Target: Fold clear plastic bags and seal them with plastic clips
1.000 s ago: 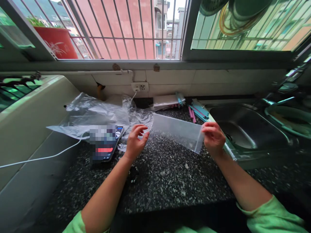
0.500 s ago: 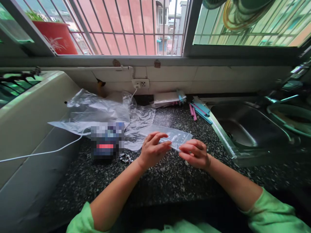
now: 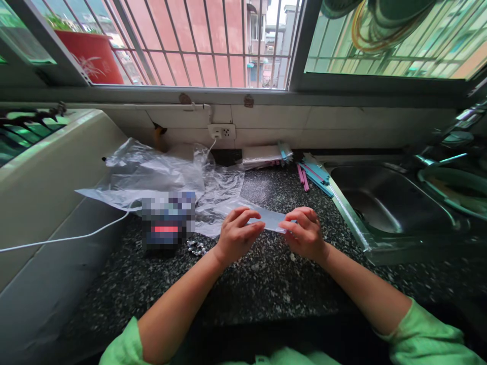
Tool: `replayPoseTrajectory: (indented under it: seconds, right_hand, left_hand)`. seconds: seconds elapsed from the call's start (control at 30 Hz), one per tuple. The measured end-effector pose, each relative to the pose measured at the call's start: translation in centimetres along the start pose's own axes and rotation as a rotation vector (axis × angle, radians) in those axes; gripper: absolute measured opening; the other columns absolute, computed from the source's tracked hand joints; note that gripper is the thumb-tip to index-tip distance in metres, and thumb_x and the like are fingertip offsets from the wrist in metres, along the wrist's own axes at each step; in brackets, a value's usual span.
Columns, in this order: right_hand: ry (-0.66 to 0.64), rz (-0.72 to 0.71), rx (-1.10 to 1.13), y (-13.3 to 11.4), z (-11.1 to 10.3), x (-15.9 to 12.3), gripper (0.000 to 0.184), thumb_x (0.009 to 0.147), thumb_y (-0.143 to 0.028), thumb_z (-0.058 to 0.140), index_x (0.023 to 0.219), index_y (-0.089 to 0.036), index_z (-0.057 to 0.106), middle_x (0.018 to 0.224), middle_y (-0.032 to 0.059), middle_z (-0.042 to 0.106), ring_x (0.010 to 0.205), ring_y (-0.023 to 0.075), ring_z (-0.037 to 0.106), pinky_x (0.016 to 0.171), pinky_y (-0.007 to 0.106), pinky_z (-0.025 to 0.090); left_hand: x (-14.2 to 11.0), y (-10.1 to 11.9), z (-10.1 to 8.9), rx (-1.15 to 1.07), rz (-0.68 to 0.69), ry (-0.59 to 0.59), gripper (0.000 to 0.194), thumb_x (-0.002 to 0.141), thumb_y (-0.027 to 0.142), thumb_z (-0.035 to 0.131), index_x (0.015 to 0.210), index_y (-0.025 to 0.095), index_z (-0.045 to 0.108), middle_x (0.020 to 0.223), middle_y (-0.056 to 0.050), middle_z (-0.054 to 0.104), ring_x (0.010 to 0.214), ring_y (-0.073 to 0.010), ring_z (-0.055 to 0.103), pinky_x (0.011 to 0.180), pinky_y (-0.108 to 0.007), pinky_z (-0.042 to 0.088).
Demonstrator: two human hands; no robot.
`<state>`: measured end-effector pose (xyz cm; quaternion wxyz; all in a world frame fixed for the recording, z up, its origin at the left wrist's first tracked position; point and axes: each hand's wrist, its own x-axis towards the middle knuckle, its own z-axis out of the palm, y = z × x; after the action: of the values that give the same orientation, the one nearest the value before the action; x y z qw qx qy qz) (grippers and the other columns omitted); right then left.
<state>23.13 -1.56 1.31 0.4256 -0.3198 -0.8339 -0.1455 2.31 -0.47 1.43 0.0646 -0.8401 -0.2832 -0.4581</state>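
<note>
My left hand [image 3: 236, 234] and my right hand [image 3: 304, 234] both pinch the near edge of a small clear plastic bag [image 3: 269, 218], held just above the speckled black counter [image 3: 266, 284]. The bag lies nearly flat and edge-on between the two hands, which are close together. A little pile of small shiny metal pieces [image 3: 196, 247] rests on the counter left of my left hand.
A phone [image 3: 168, 221] on a white cable [image 3: 68, 237] lies at the left beside crumpled clear plastic sheeting [image 3: 163, 177]. Pink and blue strips [image 3: 312, 175] and a stack of bags [image 3: 262, 154] sit by the wall. A steel sink [image 3: 388, 203] is at the right.
The bag was stretched wide and upright between my hands a second ago. My hands have since come together and lowered, and the bag now lies nearly flat.
</note>
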Motion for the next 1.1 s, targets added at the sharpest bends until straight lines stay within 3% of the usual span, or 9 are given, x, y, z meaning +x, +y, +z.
replayPoseTrajectory:
  seconds: [0.13,0.3,0.47,0.73,1.1]
  right_hand:
    - [-0.018,-0.045,-0.012,-0.5,0.1,0.1,0.011,0.077,-0.014,0.053,0.082,-0.022,0.06,0.077,0.0024,0.06,0.081,0.0167,0.049,0.077,0.033,0.041]
    - [-0.023,-0.07,-0.011,-0.7,0.1,0.1,0.011,0.075,-0.014,0.057,0.082,-0.022,0.06,0.077,0.0016,0.06,0.081,0.0162,0.049,0.077,0.032,0.041]
    - [-0.028,0.003,-0.066,1.0,-0.3,-0.2,0.015,0.075,-0.028,0.062,0.089,-0.022,0.061,0.081,0.0029,0.06,0.082,0.0175,0.051,0.079,0.034,0.039]
    - [-0.02,0.0,-0.117,2.1,-1.1,0.0,0.011,0.075,-0.019,0.059,0.084,-0.024,0.061,0.078,0.0,0.061,0.082,0.0161,0.051,0.079,0.033,0.037]
    - [-0.071,-0.065,-0.157,1.9,-0.9,-0.2,0.01,0.079,-0.018,0.055,0.083,-0.024,0.061,0.079,0.0002,0.063,0.082,0.0155,0.052,0.078,0.031,0.04]
  left_hand:
    - [0.1,0.9,0.3,-0.007,0.011,0.018,0.016,0.075,0.028,0.062,0.09,0.022,0.064,0.081,-0.003,0.064,0.083,-0.0158,0.051,0.077,-0.03,0.045]
    - [-0.1,1.9,0.1,-0.012,0.071,-0.003,0.013,0.077,0.017,0.057,0.086,0.022,0.065,0.076,-0.002,0.063,0.082,-0.0152,0.05,0.074,-0.026,0.043]
    - [-0.4,1.3,-0.6,-0.057,0.077,0.007,0.016,0.077,0.015,0.057,0.089,0.022,0.064,0.076,-0.002,0.064,0.082,-0.015,0.05,0.074,-0.027,0.043]
    - [0.1,1.2,-1.2,-0.142,0.066,0.052,0.016,0.076,0.013,0.057,0.088,0.022,0.063,0.074,0.0,0.063,0.078,-0.0137,0.05,0.072,-0.027,0.045]
    - [0.2,1.1,-0.9,-0.029,-0.02,0.044,0.017,0.078,0.015,0.051,0.083,0.023,0.065,0.071,-0.002,0.062,0.076,-0.0154,0.05,0.071,-0.029,0.045]
